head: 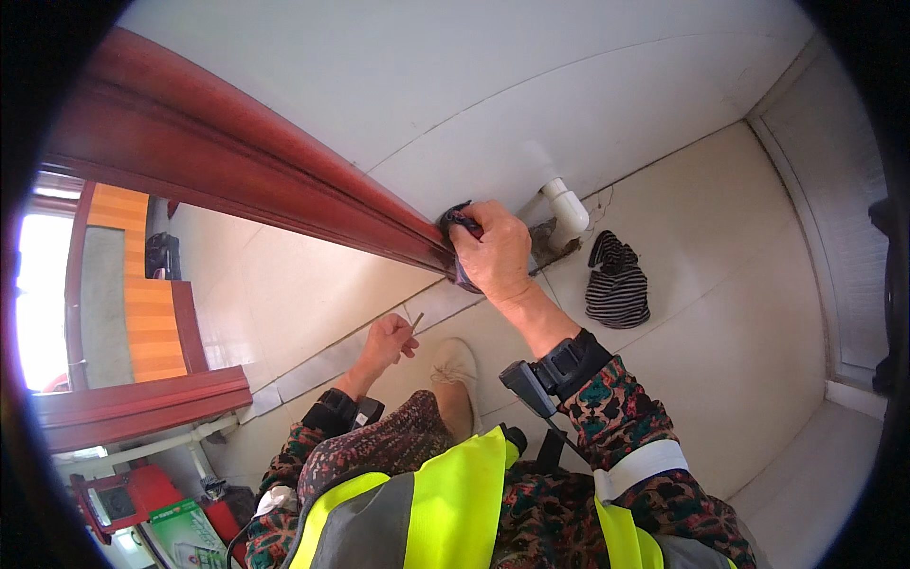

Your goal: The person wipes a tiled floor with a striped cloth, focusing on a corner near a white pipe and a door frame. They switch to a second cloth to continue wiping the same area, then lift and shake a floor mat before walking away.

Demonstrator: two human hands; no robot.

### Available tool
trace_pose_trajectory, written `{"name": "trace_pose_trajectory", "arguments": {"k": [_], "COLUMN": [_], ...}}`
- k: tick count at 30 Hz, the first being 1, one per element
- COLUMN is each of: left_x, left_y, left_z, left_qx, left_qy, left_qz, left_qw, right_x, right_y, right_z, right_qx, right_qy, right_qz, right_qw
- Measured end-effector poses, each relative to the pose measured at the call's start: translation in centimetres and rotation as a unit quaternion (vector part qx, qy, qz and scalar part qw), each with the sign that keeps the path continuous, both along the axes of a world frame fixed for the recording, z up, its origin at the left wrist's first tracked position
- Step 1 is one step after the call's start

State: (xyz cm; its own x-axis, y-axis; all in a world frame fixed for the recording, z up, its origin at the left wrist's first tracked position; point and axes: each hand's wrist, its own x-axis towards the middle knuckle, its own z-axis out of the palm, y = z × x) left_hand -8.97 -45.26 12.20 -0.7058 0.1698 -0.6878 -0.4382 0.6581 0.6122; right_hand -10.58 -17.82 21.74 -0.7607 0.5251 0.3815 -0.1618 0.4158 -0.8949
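My right hand (pixel 496 245) grips a dark cloth (pixel 466 276) and presses it against the foot of a reddish-brown door frame (pixel 341 188). Folds of the cloth show on both sides of the fingers; the rest is hidden under the palm. Lower and to the left, my left hand (pixel 387 340) pinches a thin, flat brownish stick (pixel 417 323), whose exact kind I cannot tell. That hand hovers above the floor near the grey threshold strip (pixel 320 370). A black-and-white striped cloth (pixel 617 282) lies crumpled on the floor tiles, right of my right hand.
A white plastic pipe elbow (pixel 566 206) comes from the wall (pixel 490 135) and enters a rough hole in the floor. At right stands a pale panel (pixel 817 213). A green box (pixel 186 533) and red items sit lower left. My shoe (pixel 455 370) rests on the tiles.
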Motion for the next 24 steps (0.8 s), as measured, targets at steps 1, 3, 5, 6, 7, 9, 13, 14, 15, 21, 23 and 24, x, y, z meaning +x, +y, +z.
{"name": "trace_pose_trajectory", "arguments": {"k": [1, 3, 5, 6, 7, 9, 13, 14, 15, 21, 23, 24], "left_x": [-0.1, -0.1, -0.2, -0.4, -0.5, -0.6, -0.7, -0.7, -0.7, -0.5, -0.5, -0.6], "left_y": [0.0, -0.2, -0.7, -0.8, -1.0, -1.2, -0.9, -0.7, -0.5, -0.6, -0.9, -1.0], "left_z": [-0.1, -0.5, -0.9, -1.0, -1.2, -1.3, -1.2, -1.2, -1.2, -1.2, -1.1, -1.1], "left_qx": [0.005, 0.016, 0.024, 0.018, 0.036, 0.043, 0.047, 0.036, 0.026, 0.062, 0.064, 0.067], "left_qy": [0.000, -0.001, -0.001, -0.001, 0.004, 0.005, 0.014, 0.016, 0.020, 0.014, 0.018, 0.020], "left_qz": [-0.004, -0.011, -0.016, -0.015, -0.019, -0.014, -0.015, -0.017, -0.015, -0.014, -0.016, -0.016], "left_qw": [1.000, 1.000, 1.000, 1.000, 0.999, 0.999, 0.999, 0.999, 0.999, 0.998, 0.998, 0.997], "right_x": [0.0, -0.4, -1.1, -1.4, -1.6, -1.6, 0.1, 0.6, 0.8, -0.1, -0.8, -1.0], "right_y": [0.1, 0.5, 1.4, 1.9, 2.1, 2.0, 0.1, 0.0, -0.1, 1.3, 1.9, 2.1], "right_z": [0.3, 2.0, 4.8, 6.1, 7.1, 7.8, 5.2, 4.3, 3.6, 5.4, 7.0, 7.6], "right_qx": [-0.003, -0.013, -0.016, -0.027, -0.030, 0.007, 0.124, 0.144, 0.159, 0.113, 0.085, 0.089], "right_qy": [0.027, 0.086, 0.153, 0.173, 0.189, 0.207, 0.140, 0.116, 0.074, 0.176, 0.203, 0.195], "right_qz": [0.000, -0.007, -0.019, -0.024, -0.023, -0.025, 0.001, 0.001, 0.000, -0.011, -0.031, -0.029], "right_qw": [1.000, 0.996, 0.988, 0.984, 0.981, 0.978, 0.982, 0.983, 0.985, 0.978, 0.975, 0.976]}}
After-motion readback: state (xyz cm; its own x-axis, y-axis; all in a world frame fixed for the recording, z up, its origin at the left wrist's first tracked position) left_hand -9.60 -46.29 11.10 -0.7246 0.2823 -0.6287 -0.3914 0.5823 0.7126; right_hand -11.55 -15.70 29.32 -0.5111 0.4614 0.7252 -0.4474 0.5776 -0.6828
